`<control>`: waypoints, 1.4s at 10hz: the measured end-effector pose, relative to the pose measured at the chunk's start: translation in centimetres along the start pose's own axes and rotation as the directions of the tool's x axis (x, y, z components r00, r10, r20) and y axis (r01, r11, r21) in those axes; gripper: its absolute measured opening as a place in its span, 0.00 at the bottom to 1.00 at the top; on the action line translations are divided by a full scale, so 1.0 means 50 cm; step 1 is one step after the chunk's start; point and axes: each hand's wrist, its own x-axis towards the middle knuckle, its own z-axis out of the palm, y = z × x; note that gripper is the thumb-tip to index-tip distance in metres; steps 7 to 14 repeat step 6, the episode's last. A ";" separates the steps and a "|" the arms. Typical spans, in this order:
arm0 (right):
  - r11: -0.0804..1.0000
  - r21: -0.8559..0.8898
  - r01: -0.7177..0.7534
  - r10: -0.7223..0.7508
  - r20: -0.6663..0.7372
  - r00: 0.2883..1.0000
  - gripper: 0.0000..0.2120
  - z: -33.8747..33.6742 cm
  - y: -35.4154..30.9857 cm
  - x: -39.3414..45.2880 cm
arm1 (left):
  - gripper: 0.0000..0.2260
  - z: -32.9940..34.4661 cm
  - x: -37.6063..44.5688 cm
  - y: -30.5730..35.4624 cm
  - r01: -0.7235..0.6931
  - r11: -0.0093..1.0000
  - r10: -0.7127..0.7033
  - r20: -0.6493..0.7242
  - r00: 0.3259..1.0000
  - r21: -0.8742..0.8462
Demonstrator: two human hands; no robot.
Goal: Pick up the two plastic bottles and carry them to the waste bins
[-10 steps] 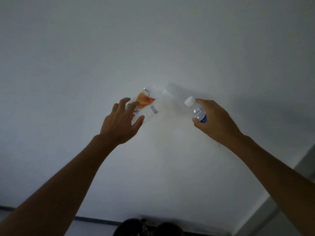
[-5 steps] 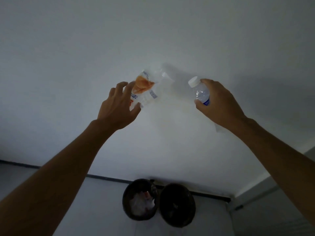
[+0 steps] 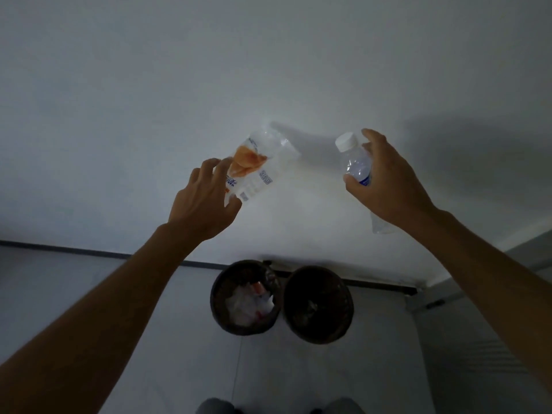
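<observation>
From the head camera, the person stands in front of two dark waste bins on the floor against the white wall [image 3: 119, 100]: the left bin [image 3: 219, 312] already holds crumpled white rubbish, the right bin [image 3: 343, 324] looks dark inside and I cannot tell what is in it. Both arms are held out above them.

The left hand [image 3: 200, 204] has its fingers curled around the lower part of the orange-labelled bottle [image 3: 257, 165]; the grip looks loose, thumb just under the body. That bottle's long axis runs diagonally, its far end pointing up and to the right, away from the person. I'd guess it could slip or tumble wide of the bins if let go from this height.

The right hand [image 3: 385, 186] is wrapped firmly around the clear water bottle [image 3: 357, 165], white cap up and tilted slightly left, base poking out below the palm. Dropped from here it may bounce off a rim.
</observation>
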 end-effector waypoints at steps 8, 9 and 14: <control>0.991 -0.055 -0.122 0.129 0.146 0.981 0.40 0.232 0.178 -0.122 | 0.43 0.322 -0.081 -0.085 0.030 0.982 -0.077 0.248 0.966 0.188; 0.991 -0.055 -0.122 0.129 0.146 0.981 0.40 0.232 0.178 -0.122 | 0.43 0.322 -0.081 -0.085 0.030 0.982 -0.077 0.248 0.966 0.188; 0.991 -0.055 -0.122 0.129 0.146 0.981 0.40 0.232 0.178 -0.122 | 0.43 0.322 -0.081 -0.085 0.030 0.982 -0.077 0.248 0.966 0.188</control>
